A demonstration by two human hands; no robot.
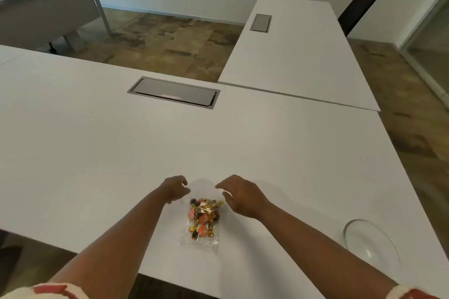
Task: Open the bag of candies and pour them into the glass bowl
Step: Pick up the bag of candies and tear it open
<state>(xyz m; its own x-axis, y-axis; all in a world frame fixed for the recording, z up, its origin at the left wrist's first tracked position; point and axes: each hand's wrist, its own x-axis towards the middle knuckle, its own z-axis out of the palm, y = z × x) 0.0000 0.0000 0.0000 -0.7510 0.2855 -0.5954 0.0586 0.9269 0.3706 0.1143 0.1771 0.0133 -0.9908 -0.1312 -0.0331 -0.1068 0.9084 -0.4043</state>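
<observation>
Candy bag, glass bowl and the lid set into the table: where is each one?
Candy bag (202,219): head view, on the wrapped sweets showing through the clear plastic.
Glass bowl (349,240): head view, on its left rim.
Lid (173,91): head view, on the middle of the grey flap.

Clear bag (201,216) top against table: indistinct

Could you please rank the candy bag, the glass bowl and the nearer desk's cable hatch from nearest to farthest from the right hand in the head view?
From the right hand:
1. Candy bag, just to its left, by the fingertips.
2. Glass bowl, to its right near the table edge.
3. Cable hatch, ahead across the table.
</observation>
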